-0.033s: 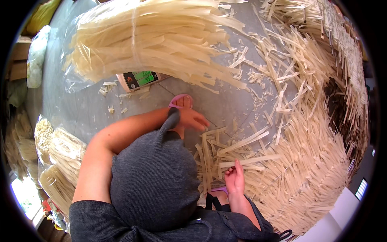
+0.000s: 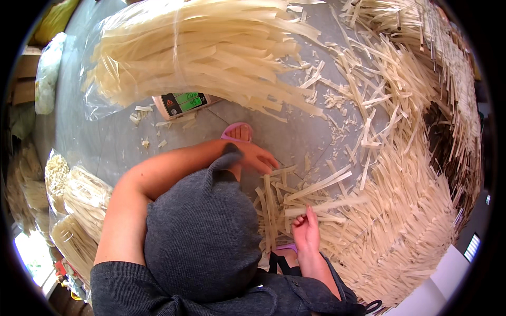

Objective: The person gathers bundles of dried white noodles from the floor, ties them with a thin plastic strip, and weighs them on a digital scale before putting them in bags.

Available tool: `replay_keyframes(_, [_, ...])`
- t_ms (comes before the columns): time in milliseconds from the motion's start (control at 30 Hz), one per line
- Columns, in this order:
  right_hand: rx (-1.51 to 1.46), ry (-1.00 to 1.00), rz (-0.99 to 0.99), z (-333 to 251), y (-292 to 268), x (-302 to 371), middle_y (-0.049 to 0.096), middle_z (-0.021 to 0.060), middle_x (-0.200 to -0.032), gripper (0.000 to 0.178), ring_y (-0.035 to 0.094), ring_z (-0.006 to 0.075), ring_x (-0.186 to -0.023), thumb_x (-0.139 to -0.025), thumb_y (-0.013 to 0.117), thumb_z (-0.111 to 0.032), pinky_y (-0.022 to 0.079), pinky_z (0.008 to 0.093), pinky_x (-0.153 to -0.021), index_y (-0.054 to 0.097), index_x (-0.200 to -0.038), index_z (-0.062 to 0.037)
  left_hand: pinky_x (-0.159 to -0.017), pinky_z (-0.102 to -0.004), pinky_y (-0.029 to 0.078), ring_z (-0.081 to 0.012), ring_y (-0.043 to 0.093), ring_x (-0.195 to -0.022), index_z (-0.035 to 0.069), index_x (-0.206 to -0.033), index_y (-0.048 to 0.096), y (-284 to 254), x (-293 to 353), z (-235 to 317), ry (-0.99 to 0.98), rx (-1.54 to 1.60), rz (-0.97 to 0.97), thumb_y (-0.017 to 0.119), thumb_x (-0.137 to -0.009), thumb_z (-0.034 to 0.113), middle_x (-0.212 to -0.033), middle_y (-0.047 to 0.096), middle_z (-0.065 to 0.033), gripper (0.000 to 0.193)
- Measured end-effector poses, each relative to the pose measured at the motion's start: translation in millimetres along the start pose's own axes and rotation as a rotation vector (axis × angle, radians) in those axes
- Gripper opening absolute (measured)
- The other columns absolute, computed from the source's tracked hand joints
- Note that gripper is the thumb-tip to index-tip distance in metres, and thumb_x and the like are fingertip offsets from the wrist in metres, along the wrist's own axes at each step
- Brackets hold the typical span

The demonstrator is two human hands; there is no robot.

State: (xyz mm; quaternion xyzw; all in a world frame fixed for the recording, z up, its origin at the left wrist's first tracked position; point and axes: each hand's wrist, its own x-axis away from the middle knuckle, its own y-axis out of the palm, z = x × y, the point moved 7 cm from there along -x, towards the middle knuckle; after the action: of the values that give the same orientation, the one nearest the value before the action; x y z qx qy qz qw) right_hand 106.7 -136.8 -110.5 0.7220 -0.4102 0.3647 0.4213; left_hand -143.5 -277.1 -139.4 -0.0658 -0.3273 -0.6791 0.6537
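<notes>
My right hand (image 2: pixel 306 230) is closed with the thumb up, pinching a long flat cream dried noodle (image 2: pixel 340 204) whose far end is blurred. Past a dark grey knitted cap (image 2: pixel 200 237) reaches my left arm. The left hand (image 2: pixel 257 158) has its fingers stretched out and holds nothing that I can see. Its fingertips are just above a small heap of loose flat noodles (image 2: pixel 270 205) on the floor. Part of that heap is hidden behind the cap.
A big plastic-wrapped bundle of flat noodles (image 2: pixel 190 52) lies on a scale (image 2: pixel 171 108) with a green display. Loose noodles (image 2: pixel 390 226) pile up along the right. Bagged noodles (image 2: pixel 87 203) stand at left. Broken bits (image 2: pixel 337 100) litter the grey floor (image 2: pixel 195 131).
My left hand has shifted slightly right and down, its fingers closer to the loose noodles. The noodle in my right hand has swung a little upward at its far end.
</notes>
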Motion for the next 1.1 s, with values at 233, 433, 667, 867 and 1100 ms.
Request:
replay_keyframes(233, [0.175, -0.102, -0.221, -24.3, 156.4, -13.4, 0.058, -0.0007, -0.088, 0.025, 0.051, 0.0085, -0.069, -0.09, 0.065, -0.01, 0.043, 0.0214, -0.064, 0.06, -0.114, -0.007, -0.073, -0.0254, 0.048, -0.0097, 0.058, -0.079, 0.005, -0.115, 0.061, 8.1, 25.2, 65.4, 0.033, -0.044, -0.114, 0.053, -0.097, 0.04, -0.088, 0.064, -0.0019, 0.041])
replay_keyframes(433, [0.319, -0.191, -0.44, -46.2, 231.2, -5.8, 0.061, 0.0007, -0.086, 0.018, 0.053, 0.0085, -0.068, -0.087, 0.065, -0.003, 0.046, 0.0217, -0.063, 0.066, -0.105, -0.0066, -0.068, -0.0307, 0.046, -0.0169, 0.053, -0.071, 0.006, -0.104, 0.064, -14.6, 73.4, 105.7, 0.319, -0.364, 0.333, 0.063, -0.092, 0.032, -0.079, 0.059, -0.0061, 0.029])
replay_keyframes(667, [0.327, -0.427, -0.681, -128.6, 300.8, 23.5, 0.066, 0.0077, -0.091, 0.02, 0.066, 0.0161, -0.075, -0.09, 0.063, -0.01, 0.055, 0.0264, -0.066, 0.064, -0.109, -0.0026, -0.059, -0.0249, 0.043, -0.0095, 0.052, -0.065, 0.002, -0.092, 0.065, -59.4, 186.6, 150.3, 0.433, -0.297, 0.724, 0.067, -0.088, 0.02, -0.07, 0.056, 0.0003, 0.018])
replay_keyframes(867, [0.356, -0.589, -0.603, -111.1, 362.5, 13.3, 0.068, 0.0092, -0.096, 0.023, 0.068, 0.0179, -0.085, -0.092, 0.062, -0.011, 0.058, 0.0274, -0.076, 0.063, -0.113, -0.0016, -0.063, -0.0295, 0.049, -0.0172, 0.057, -0.065, 0.011, -0.11, 0.058, -96.9, 251.8, 151.6, 0.319, -1.061, 1.92, 0.067, -0.085, 0.016, -0.077, 0.059, -0.0041, 0.027])
replay_keyframes(1100, [0.418, -0.497, -0.671, -54.6, 415.8, -1.5, 0.067, 0.0084, -0.095, 0.023, 0.068, 0.0152, -0.083, -0.093, 0.061, -0.013, 0.057, 0.0246, -0.073, 0.063, -0.114, -0.0022, -0.068, -0.0262, 0.05, -0.0117, 0.058, -0.071, 0.009, -0.12, 0.053, -105.2, 258.2, 143.6, 0.641, -0.407, 1.78, 0.061, -0.082, 0.002, -0.079, 0.059, -0.002, 0.04])
